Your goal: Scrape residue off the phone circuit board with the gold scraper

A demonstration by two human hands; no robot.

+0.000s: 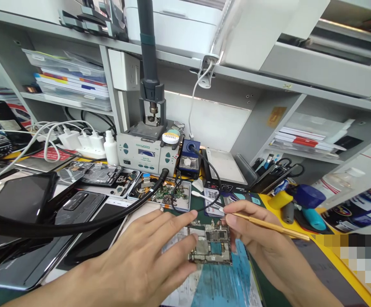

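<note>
A phone logic board (210, 245) with metal shields and a blue-green square patch is held up over the work surface. My left hand (143, 251) grips its left edge, the index finger lying along the upper corner and the thumb side lower down. From the right comes my right hand (262, 238), its thumb and index finger closed on a slim gold-coloured pen-like tool (271, 226). The tool's end near the board is partly hidden by the fingers. Other fingers of that hand are behind the board's right edge. Under the board lies a pad with blue film (223, 281).
A thick black hose (76, 228) arcs from the hot air station (148, 153) across the left side. Several phones (73, 217) lie there. A parts tray (172, 196) and a cotton swab (204, 197) are behind the board. Bottles and caps (309, 196) stand at right.
</note>
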